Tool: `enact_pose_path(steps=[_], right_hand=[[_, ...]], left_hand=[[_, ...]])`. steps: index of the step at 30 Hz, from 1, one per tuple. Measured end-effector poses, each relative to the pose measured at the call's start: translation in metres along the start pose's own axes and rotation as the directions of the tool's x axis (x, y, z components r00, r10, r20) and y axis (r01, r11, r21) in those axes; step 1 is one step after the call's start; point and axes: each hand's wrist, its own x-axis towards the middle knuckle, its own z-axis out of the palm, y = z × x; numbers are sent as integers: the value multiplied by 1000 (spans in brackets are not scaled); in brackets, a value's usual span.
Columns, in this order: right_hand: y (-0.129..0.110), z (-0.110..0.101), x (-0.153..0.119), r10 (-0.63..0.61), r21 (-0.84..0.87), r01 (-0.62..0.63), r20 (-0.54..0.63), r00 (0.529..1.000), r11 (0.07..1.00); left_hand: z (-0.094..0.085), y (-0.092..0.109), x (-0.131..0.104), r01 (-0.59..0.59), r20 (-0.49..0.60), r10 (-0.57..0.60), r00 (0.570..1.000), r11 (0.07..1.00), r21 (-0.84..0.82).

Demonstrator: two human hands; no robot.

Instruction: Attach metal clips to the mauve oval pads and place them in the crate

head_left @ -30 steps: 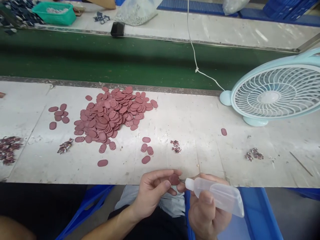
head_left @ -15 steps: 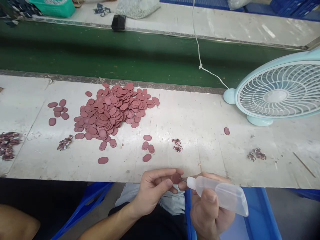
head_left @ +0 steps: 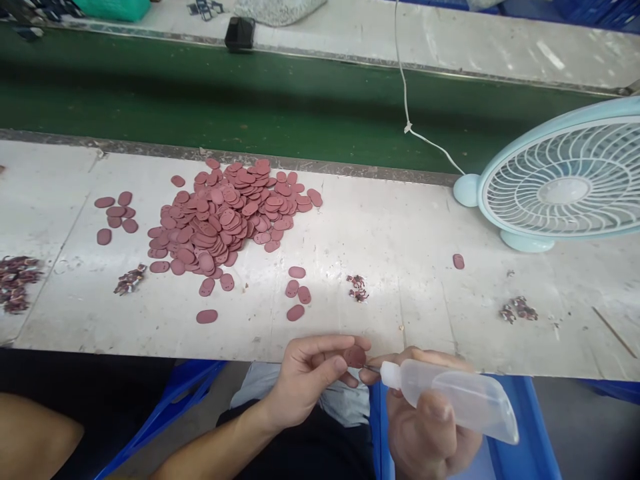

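Observation:
Between the thumb and fingers of my left hand (head_left: 310, 380) is a dark red oval disc (head_left: 355, 356), held just off the table's front edge. My right hand (head_left: 430, 427) grips a translucent squeeze bottle (head_left: 460, 393) with a white cap and a thin metal tip. That tip points left at the disc; whether it touches cannot be made out. Past my hands lies a small cluster of brown and white bits (head_left: 358, 288). A few loose red discs (head_left: 295, 313) lie to the left of it, before a large heap of the same discs (head_left: 215, 220).
A light blue fan (head_left: 560, 190) stands at the right, its white cord (head_left: 406, 93) running up across the green strip (head_left: 320, 100). More small bits (head_left: 520, 309) and a thin stick (head_left: 614, 331) lie at right. Below the table is a blue crate (head_left: 530, 427). Another person's arm (head_left: 35, 433) shows at lower left.
My right hand and the bottle have shifted slightly right and down, with the tip a little lower against the disc. The whole view has shifted slightly.

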Motion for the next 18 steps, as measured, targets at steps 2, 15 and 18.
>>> enact_pose_path(steps=[2, 15, 18], right_hand=[[-9, 10, 3, -175, -110, 163, -120, 977, 981], [-17, 2, 6, -113, -76, 108, -62, 992, 991], [-22, -14, 27, 136, 257, -132, 3, 991, 957]], left_hand=[[0, -1, 0, 9, -11, -9, 1000, 1000, 18], [1, -1, 0, -12, -9, 12, 1000, 1000, 22], [1, 2, 2, -8, -6, 8, 1000, 1000, 9]])
